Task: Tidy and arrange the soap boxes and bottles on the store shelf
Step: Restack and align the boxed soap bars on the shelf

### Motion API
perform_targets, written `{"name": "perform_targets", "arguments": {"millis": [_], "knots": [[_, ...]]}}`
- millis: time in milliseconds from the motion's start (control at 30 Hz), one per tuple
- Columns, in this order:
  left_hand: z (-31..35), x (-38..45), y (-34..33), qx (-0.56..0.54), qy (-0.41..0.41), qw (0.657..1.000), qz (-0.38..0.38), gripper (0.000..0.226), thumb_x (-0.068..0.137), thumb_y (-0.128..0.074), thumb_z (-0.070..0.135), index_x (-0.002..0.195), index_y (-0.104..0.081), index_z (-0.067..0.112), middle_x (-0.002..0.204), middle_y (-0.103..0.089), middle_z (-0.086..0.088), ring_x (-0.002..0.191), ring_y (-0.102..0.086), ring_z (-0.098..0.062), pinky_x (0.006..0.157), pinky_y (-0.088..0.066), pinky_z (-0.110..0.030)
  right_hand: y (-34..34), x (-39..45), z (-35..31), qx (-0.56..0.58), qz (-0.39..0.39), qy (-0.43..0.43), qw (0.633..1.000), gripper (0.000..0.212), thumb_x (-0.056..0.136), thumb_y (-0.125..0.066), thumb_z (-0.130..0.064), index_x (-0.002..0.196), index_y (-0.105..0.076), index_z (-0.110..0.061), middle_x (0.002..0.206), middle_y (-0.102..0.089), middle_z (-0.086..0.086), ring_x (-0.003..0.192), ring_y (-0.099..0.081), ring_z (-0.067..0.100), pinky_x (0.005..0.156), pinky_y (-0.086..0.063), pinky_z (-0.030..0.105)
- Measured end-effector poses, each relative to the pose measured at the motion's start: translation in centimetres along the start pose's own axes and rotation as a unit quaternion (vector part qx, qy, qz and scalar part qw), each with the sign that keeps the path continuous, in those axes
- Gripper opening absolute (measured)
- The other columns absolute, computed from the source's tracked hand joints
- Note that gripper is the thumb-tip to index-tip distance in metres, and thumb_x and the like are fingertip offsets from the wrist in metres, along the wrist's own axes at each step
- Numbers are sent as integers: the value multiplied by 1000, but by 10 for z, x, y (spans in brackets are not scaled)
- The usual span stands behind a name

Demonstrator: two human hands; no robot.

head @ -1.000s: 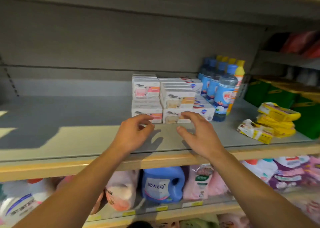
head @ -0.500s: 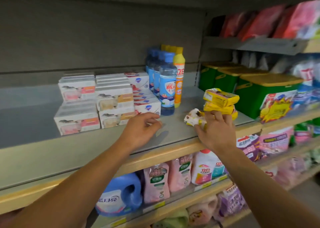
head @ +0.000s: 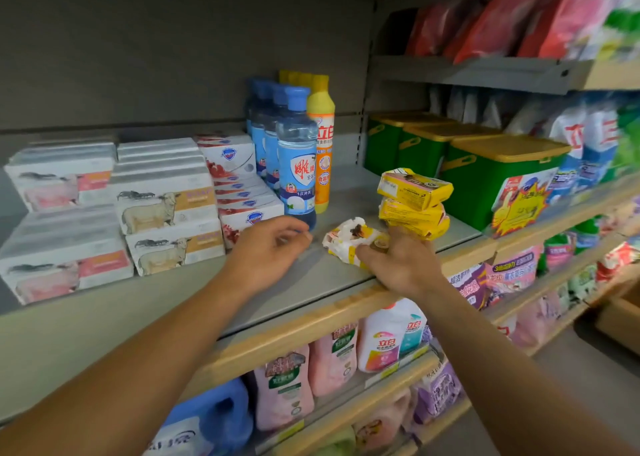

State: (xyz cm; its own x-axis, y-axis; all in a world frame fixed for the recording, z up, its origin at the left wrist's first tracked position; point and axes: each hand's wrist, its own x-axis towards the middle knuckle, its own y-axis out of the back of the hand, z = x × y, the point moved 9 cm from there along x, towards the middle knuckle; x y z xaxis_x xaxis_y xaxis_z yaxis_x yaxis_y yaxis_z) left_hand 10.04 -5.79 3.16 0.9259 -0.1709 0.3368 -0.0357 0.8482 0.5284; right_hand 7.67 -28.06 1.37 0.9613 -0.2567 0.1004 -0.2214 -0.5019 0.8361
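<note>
Stacked white soap boxes stand in rows on the grey shelf, with red-printed white boxes to their right. Blue bottles and a yellow bottle stand behind them. A stack of yellow soap packs leans near the shelf's front edge. My right hand grips a white and yellow soap pack lying beside that stack. My left hand hovers over the shelf in front of the blue bottles, fingers loosely curled, holding nothing.
Green tubs with yellow lids fill the shelf to the right. Red bags sit on the shelf above. Pink and white detergent bottles and a blue jug line the shelf below.
My view has swung right, from the white boxes to the yellow packs. My right hand moved to the white and yellow pack and took hold of it. My left hand followed rightward.
</note>
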Motion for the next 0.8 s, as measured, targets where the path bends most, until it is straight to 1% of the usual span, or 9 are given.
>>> {"name": "perform_targets", "arguments": {"millis": [100, 200, 333, 400, 467, 533, 600, 667, 800], "knots": [[0, -2, 2, -16, -1, 1000, 3, 18, 89, -65, 34, 107, -68, 31, 97, -69, 17, 84, -66, -1, 84, -54, -27, 5, -11, -14, 116, 5, 52, 992, 57, 74, -78, -38, 121, -46, -27, 111, -62, -5, 107, -56, 22, 91, -46, 32], [2, 0, 4, -50, 5, 999, 2, 32, 87, -67, 34, 118, -64, 27, 107, -69, 12, 95, -65, -4, 87, -55, -32, 12, -27, -30, 176, 48, 139, 973, 51, 76, -77, -13, 110, -45, -33, 90, -57, -20, 79, -56, 3, 66, -40, 8], [9, -5, -15, -136, -6, 987, -90, 50, 80, -78, 22, 126, -58, 22, 115, -69, 5, 103, -66, -7, 89, -52, -24, 9, -41, -42, 294, 31, 178, 939, 48, 84, -69, -1, 116, -50, -31, 106, -64, -4, 91, -64, 15, 80, -55, 38], [12, -6, -19, -173, -16, 979, -107, 43, 78, -79, 12, 116, -61, 20, 103, -73, 3, 96, -69, -10, 79, -55, -22, 5, -42, -48, 334, -14, 187, 924, 55, 84, -70, -2, 123, -49, -36, 111, -63, -5, 93, -66, 11, 81, -57, 36], [11, -4, -12, -177, -22, 981, -74, 34, 77, -79, 7, 104, -63, 19, 91, -75, 4, 83, -71, -10, 67, -54, -19, 8, -39, -52, 308, -35, 194, 931, 57, 84, -73, -17, 128, -44, -39, 111, -62, -12, 96, -64, 1, 81, -54, 21], [7, -3, -6, -194, -9, 980, -46, 32, 76, -79, 6, 100, -63, 19, 88, -75, 6, 80, -72, -9, 64, -54, -19, 31, -26, -47, 238, 39, 191, 952, 52, 85, -71, -35, 131, -47, -34, 114, -60, -16, 102, -58, -3, 83, -45, 12], [3, -2, -2, -213, 6, 977, -27, 33, 76, -79, 7, 101, -63, 20, 89, -75, 9, 82, -72, -8, 63, -54, -19, 72, -8, -36, 142, 176, 174, 958, 46, 87, -66, -40, 128, -57, -21, 118, -62, -2, 109, -57, 13, 91, -45, 25], [1, -1, -1, -223, 9, 975, -16, 33, 76, -79, 6, 101, -63, 21, 88, -75, 10, 81, -72, -7, 60, -53, -16, 103, 15, -22, 44, 247, 128, 960, 46, 89, -62, -42, 125, -61, -12, 122, -60, 12, 115, -53, 31, 96, -41, 38], [-3, 0, 0, -223, 18, 975, -9, 32, 75, -80, 6, 98, -64, 21, 87, -75, 10, 79, -72, -6, 57, -52, -15, 113, 74, 25, -69, 147, -49, 986, 70, 85, -51, -66, 130, -56, -14, 134, -52, 13, 126, -42, 39, 104, -36, 46]]}}
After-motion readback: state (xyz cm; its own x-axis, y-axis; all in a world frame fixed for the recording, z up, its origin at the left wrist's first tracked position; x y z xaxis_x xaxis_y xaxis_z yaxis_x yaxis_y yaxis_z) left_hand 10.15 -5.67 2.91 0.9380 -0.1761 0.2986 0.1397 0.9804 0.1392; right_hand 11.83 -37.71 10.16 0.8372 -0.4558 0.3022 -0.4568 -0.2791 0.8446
